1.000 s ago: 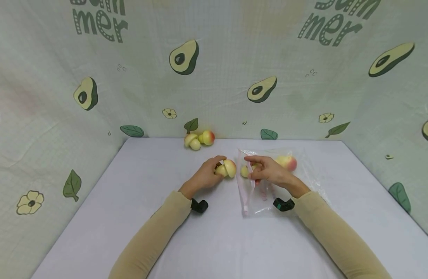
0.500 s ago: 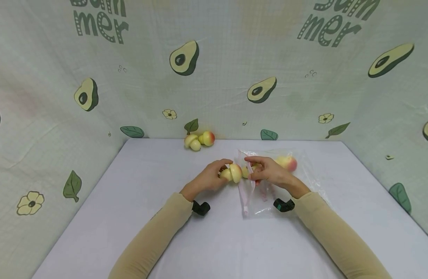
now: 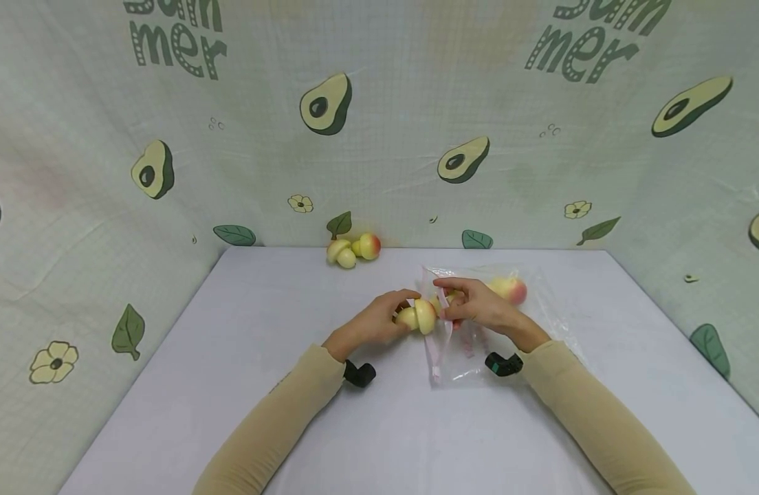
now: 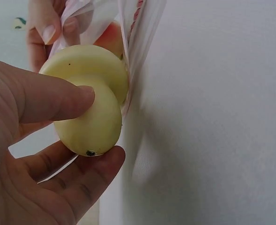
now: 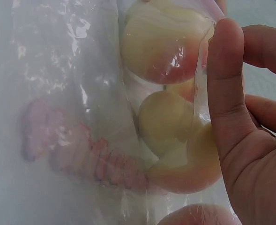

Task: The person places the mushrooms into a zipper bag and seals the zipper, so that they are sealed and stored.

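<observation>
My left hand [image 3: 379, 320] grips a pale yellow toy mushroom [image 3: 425, 316] by its stem, thumb on top and fingers beneath. Its cap points right, at the mouth of a clear plastic zip bag [image 3: 463, 364] with a pink closure strip. In the left wrist view the cap [image 4: 86, 61] overlaps the bag's edge; how far inside it sits, I cannot tell. My right hand [image 3: 481, 306] pinches the upper edge of the bag's mouth and lifts it. Several yellow-and-red mushrooms [image 5: 166, 51] lie in the bag, seen through the film in the right wrist view.
Two more mushrooms [image 3: 342, 251] [image 3: 368, 246] lie at the table's back edge, left of the bag. A printed cloth [image 3: 392, 137] with avocados hangs behind and beside the white table [image 3: 330, 440]. Red lettering [image 5: 95, 154] shows on the bag.
My left hand has moved right and slightly nearer, carrying the mushroom up to the bag's mouth. The right hand has stayed in place on the bag's edge.
</observation>
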`<state>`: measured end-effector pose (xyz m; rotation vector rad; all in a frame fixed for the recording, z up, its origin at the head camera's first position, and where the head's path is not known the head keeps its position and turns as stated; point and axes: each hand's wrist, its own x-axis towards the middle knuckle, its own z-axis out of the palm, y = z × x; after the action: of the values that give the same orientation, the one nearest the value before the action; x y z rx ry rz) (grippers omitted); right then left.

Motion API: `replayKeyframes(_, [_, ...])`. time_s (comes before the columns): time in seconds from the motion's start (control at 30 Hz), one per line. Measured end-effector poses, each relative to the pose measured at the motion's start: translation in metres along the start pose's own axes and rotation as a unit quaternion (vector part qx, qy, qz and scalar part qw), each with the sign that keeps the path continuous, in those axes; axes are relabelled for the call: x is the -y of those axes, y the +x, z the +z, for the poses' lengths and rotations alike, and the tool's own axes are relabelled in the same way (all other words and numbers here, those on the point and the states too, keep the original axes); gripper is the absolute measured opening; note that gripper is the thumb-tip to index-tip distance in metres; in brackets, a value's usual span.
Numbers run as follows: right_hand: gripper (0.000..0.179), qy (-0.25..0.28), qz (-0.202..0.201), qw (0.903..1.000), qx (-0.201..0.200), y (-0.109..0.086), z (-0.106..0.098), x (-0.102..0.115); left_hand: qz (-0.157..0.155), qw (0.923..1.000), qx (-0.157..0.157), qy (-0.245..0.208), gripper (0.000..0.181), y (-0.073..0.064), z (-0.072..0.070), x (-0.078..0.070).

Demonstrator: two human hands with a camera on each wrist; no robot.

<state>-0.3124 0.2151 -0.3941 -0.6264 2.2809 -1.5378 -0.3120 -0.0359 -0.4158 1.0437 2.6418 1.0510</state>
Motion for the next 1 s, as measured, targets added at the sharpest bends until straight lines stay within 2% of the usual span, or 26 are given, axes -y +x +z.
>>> replayKeyframes(0.3, [0.071, -0.008, 0.013, 0.9999, -0.008, 0.0005, -0.0005, 0.0014, 0.005, 0.9999, 0.008, 0.005, 0.059, -0.0013, 0.0025, -0.0080])
replayKeyframes(0.63, [0.073, -0.007, 0.000, 1.0000, -0.005, 0.0001, 0.0003, 0.0008, -0.001, 1.0000, 0.006, 0.007, 0.057, -0.0005, 0.0067, -0.0079])
replayKeyframes(1.0, [0.071, -0.011, 0.009, 0.9999, -0.010, -0.0006, -0.0011, 0.0035, -0.004, 1.0000, 0.003, -0.008, 0.052, 0.0007, 0.0093, -0.0093])
